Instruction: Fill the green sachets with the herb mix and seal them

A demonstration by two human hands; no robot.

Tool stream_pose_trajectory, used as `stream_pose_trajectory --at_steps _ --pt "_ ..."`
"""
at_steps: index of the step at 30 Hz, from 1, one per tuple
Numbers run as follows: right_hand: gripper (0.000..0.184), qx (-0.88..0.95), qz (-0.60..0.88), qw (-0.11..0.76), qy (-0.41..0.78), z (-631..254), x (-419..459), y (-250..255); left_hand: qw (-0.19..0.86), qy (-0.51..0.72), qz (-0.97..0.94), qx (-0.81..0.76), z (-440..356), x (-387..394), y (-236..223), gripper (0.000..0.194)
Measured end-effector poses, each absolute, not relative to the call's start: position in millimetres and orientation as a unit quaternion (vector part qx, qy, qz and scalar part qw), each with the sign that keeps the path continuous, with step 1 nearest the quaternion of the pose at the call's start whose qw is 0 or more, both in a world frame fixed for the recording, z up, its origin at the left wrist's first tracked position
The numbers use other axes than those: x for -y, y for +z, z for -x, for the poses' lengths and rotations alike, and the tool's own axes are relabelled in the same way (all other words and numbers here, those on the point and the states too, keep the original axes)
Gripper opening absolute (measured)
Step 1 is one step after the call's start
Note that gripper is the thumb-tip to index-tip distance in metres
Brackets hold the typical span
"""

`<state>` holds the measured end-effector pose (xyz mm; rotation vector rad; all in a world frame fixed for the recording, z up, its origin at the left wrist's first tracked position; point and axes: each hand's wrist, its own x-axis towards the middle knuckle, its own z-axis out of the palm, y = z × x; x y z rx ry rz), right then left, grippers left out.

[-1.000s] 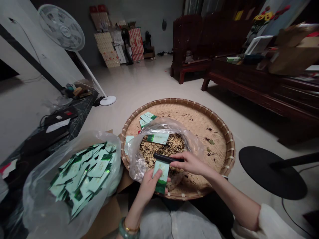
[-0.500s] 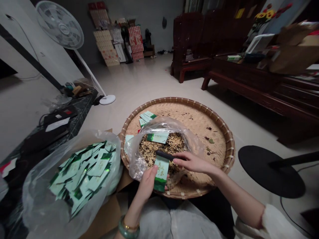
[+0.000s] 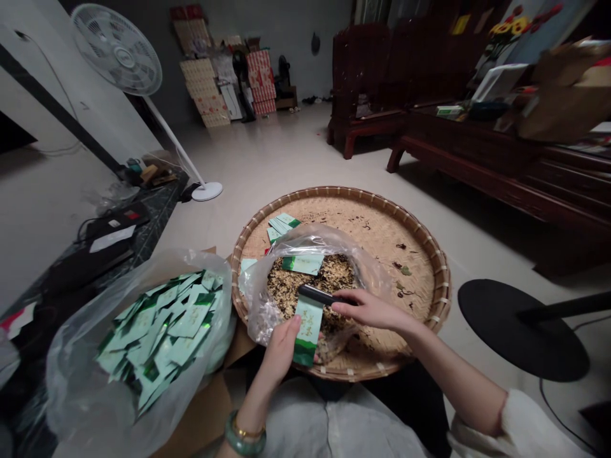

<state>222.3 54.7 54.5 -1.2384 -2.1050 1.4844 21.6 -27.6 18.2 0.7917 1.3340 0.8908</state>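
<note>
My left hand point(image 3: 281, 352) grips a pale green tea packet point(image 3: 308, 334) with a dark green base, holding it upright over a round bamboo tray point(image 3: 334, 190). My right hand point(image 3: 370, 310) pinches a black handheld tool point(image 3: 321, 294), probably a bag sealer, whose tip sits across the packet's top edge. Below both hands, a clear plastic bag point(image 3: 260, 312) lies open on the tray, holding loose dried tea point(image 3: 305, 289) and a green packet point(image 3: 301, 264). Several more packets point(image 3: 279, 226) lie on the tray beyond the bag, partly hidden by it.
A plastic bag full of green packets point(image 3: 157, 337) sits in a cardboard box point(image 3: 200, 407) to my left. Beyond are a dark table with cables point(image 3: 114, 242), a white standing fan point(image 3: 117, 48), a round black stand base point(image 3: 520, 327), and dark wooden furniture point(image 3: 453, 140).
The packet has tilted, its top now leaning slightly right. The black tool has risen a little with it, and both hands have shifted only slightly.
</note>
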Motion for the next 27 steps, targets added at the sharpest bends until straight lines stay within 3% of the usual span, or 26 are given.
stream_pose_trajectory --at_steps 17,22,27 --pt "0.035 0.754 0.388 0.155 0.507 -218.1 -51.5 55.9 0.628 0.390 -0.352 -0.574 -18.8 25.0 25.7 0.059" --pt "0.044 0.696 0.430 0.157 0.554 -225.3 -56.5 47.5 0.627 0.395 -0.348 -0.574 -16.0 23.2 25.1 0.060" --pt "0.043 0.745 0.498 0.163 0.413 -239.1 -61.5 19.0 0.602 0.409 -0.360 -0.584 -11.2 25.8 22.0 0.060"
